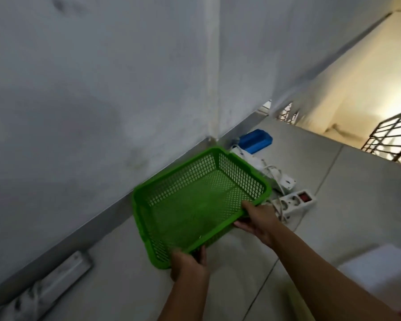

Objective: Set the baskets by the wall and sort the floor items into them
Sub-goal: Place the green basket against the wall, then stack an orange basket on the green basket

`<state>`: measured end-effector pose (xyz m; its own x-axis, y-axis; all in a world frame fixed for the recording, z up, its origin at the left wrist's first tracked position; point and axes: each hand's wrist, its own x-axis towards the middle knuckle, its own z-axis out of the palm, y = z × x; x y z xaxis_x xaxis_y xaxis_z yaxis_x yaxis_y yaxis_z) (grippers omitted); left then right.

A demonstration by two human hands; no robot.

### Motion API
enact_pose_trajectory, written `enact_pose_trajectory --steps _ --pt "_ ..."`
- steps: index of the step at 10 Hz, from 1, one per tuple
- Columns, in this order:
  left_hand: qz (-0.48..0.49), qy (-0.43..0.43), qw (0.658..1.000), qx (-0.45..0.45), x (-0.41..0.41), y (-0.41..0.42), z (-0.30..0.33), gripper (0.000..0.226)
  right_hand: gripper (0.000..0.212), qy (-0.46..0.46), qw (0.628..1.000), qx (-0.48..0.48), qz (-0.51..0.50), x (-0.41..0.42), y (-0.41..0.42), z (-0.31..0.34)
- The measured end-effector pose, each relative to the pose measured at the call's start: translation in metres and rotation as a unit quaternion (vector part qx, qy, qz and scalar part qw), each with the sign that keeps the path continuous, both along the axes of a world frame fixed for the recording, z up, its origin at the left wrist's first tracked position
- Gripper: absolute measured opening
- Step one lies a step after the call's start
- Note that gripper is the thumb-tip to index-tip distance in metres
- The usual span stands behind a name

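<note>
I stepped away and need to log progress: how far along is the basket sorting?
Early. Done: a blue basket already sits by the wall. In hand: both the left hand and right hand grip the empty green basket near the wall. Left: the power strips and cables remain unsorted on the floor.

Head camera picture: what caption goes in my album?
Both hands hold an empty green plastic mesh basket near the wall.

Both arms reach forward, left hand [187,265] and right hand [257,220] each curled, thumbs on top
</note>
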<state>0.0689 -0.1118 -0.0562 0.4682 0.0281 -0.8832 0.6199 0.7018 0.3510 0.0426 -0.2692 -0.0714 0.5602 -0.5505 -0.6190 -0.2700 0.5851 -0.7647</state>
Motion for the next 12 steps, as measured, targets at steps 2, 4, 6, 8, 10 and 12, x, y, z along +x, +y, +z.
enact_pose_trajectory --steps 2,4,6,8,10,12 --pt "0.070 0.011 0.997 0.014 0.001 0.065 -0.007 0.044 0.011 0.009 0.997 0.041 0.062 0.022 0.070 -0.014" --pt "0.116 -0.008 0.993 0.015 -0.011 0.093 -0.026 0.034 0.019 0.028 0.995 0.037 0.093 0.029 0.108 -0.029" --pt "0.276 0.054 0.939 -0.199 -0.022 0.110 -0.035 0.017 0.022 0.032 0.992 0.073 0.103 0.022 0.133 -0.037" --pt "0.127 -0.019 0.991 -0.028 -0.023 0.100 -0.027 0.042 0.025 0.058 0.982 0.047 0.173 0.005 0.121 -0.017" --pt "-0.079 0.004 0.994 0.070 -0.040 0.054 -0.005 0.060 0.048 0.095 0.984 -0.011 0.150 -0.050 0.064 0.015" --pt "-0.231 -0.046 0.971 -0.033 -0.069 -0.036 0.021 0.055 0.012 0.126 0.991 -0.035 0.029 -0.147 -0.017 0.040"
